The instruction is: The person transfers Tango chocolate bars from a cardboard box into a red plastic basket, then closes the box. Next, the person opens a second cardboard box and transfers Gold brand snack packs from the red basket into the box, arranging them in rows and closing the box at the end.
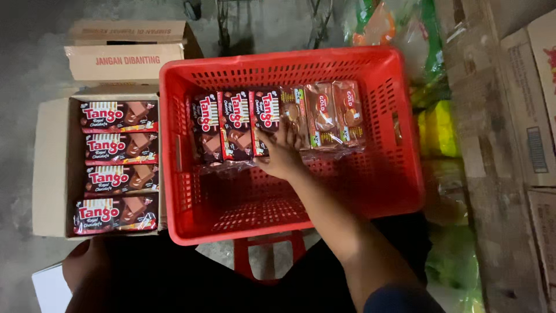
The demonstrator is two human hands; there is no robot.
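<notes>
Right hand (pixel 282 152) is down in the red plastic crate (pixel 399 174) at centre frame, grip spread flat with the fingertips resting on the rightmost of 3 dark chocolate wafer packs (pixel 234 124) lined up against the far wall – pressing, not pinching. Just right of them sit 3 brown biscuit packs (pixel 324 113). My guess is these wafer packs are light, stiff-ish blocks in slick crinkly film, and brittle inside, so I'd take one by the long edges rather than squeeze the flat face. Left hand (pixel 84 264) is low at the bottom left, too dark to tell its grip. Open cardboard box (pixel 49 168) at left holds 4 more packs. Bare grey concrete floor (pixel 23 69), dim light, cartons and green bags crowding the right.
</notes>
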